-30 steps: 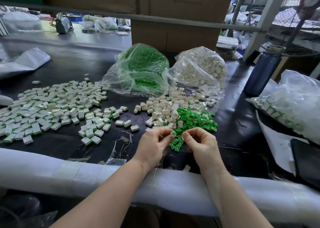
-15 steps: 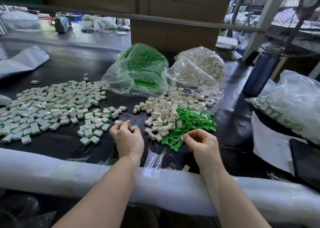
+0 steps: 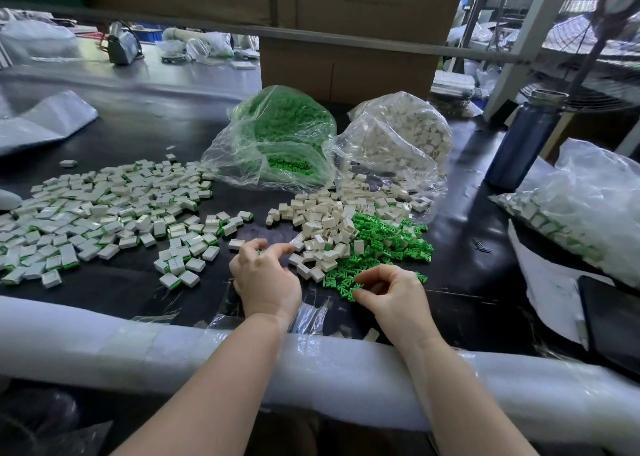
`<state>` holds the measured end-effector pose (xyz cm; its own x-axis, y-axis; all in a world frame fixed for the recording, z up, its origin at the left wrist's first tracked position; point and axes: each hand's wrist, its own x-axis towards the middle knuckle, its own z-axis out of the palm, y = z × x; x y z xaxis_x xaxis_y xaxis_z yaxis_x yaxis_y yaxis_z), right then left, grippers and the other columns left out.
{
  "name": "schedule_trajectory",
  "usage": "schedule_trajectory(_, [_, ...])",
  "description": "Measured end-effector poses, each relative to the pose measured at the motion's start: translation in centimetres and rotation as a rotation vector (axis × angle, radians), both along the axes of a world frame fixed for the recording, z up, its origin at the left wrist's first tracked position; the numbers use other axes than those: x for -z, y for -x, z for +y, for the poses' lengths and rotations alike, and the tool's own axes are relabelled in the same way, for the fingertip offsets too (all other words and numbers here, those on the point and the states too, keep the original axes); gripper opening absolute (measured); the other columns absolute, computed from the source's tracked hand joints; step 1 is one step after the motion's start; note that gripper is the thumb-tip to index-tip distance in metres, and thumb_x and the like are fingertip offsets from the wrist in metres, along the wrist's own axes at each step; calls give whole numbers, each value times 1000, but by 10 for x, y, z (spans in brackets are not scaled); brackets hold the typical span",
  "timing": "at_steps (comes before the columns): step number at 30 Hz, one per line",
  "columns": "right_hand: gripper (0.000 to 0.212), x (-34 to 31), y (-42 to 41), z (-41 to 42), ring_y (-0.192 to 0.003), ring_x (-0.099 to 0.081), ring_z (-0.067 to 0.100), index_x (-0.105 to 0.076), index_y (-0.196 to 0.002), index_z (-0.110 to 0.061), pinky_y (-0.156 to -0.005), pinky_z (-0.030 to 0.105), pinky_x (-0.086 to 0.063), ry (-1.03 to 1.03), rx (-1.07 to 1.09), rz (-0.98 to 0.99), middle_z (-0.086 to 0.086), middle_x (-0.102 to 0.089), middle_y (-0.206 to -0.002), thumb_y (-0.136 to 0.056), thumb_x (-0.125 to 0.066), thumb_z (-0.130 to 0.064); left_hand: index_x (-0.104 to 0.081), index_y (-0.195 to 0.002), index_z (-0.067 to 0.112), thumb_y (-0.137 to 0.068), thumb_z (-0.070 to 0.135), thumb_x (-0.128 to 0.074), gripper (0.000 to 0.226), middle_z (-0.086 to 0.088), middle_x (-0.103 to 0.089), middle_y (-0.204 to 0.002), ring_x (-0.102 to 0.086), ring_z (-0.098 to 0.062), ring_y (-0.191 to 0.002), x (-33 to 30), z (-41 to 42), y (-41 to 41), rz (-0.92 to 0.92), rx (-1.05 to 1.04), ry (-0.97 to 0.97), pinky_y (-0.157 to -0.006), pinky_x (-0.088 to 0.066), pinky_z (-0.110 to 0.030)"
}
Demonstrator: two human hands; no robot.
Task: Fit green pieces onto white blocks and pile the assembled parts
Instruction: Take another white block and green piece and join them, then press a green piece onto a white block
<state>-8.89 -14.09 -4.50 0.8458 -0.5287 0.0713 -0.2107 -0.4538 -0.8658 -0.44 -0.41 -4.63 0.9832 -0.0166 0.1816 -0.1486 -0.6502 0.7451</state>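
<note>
Table edge: padded with a white foam roll (image 3: 104, 338); both forearms across it; bare black tabletop (image 3: 114, 282) just behind.
Left hand (image 3: 265, 279): fingers spread, reaching at the near edge of loose white blocks (image 3: 322, 223); hold not discernible.
Right hand (image 3: 393, 291): thumb and forefinger curled at loose green pieces (image 3: 384, 239); pinch not confirmable.
Assembled parts (image 3: 104, 209): spread at left.
Obstructions: bag of green pieces (image 3: 277, 140), bag of white blocks (image 3: 398, 133) behind; blue bottle (image 3: 523, 140) right.
</note>
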Motion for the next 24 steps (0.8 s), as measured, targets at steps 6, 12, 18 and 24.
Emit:
schedule_trajectory(6, [14,3,-1,2,-71,-48,-1,-71,-87,-22,-69,7,-37,168,-36,52,-13,-53,-84,-75,-77,-16,-67,-106,33,-86,11,-57,31,5,-38,-131,-25,-20,-125,1,-2,3,30,59,-171,-106,-25,-38])
schedule_trajectory(12, [6,4,-2,2,-70,-46,0,-70,-81,-17,-66,13,-31,188,2,5,-7,-54,-81,-86,-67,-19,-68,-91,29,-81,36,-69,12,6,-43,-117,-28,-20,-122,0,-3,5,26,61,-164,-98,-28,-36])
schedule_trajectory(18, [24,3,-1,2,-66,-47,4,-55,-70,-27,-61,10,-36,96,51,-146,-8,-55,-73,-91,-59,-17,-66,-90,18,-83,19,-68,7,2,-51,-99,-46,-17,-101,-2,-3,6,-71,229,54,-89,-35,-22])
schedule_trajectory(24, [19,1,-1,3,-53,-59,8,-58,-76,-17,-53,25,-51,-203,81,-223,1,-66,-63,-93,-54,-10,-65,-86,16,-81,18,-70,7,7,-62,-77,-55,-1,-67,-8,-8,15,-28,452,247,-66,-46,-9])
